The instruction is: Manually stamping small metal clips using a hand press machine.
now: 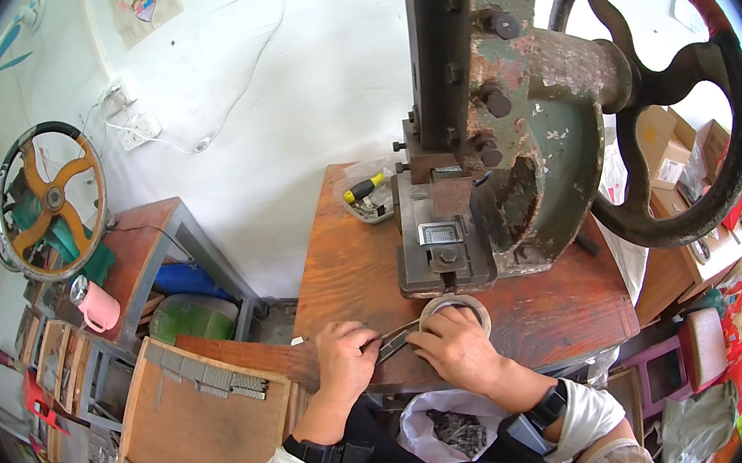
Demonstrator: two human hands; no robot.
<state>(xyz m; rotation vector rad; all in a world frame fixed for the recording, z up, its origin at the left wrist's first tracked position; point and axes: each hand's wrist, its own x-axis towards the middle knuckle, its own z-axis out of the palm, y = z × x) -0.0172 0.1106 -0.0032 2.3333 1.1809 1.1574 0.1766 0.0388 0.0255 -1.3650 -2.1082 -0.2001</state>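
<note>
At the near edge of the wooden bench, my left hand (346,353) pinches one end of a narrow dark metal strip (394,345). My right hand (455,345) is closed at the strip's other end, its fingers bent over a shallow round dish (483,312). The dish's contents are mostly hidden under those fingers. Just beyond the dish stands a heavy green hand press (542,130). Its lower die block (440,234) shows a bright rectangular recess, with the press head above it.
A clear tub (376,213) with a yellow-handled tool sits left of the press. The large handwheel (727,63) stands at right. A wooden tray (202,434) with rows of small metal pieces lies at left. A white bag (448,424) of metal pieces is below the bench edge.
</note>
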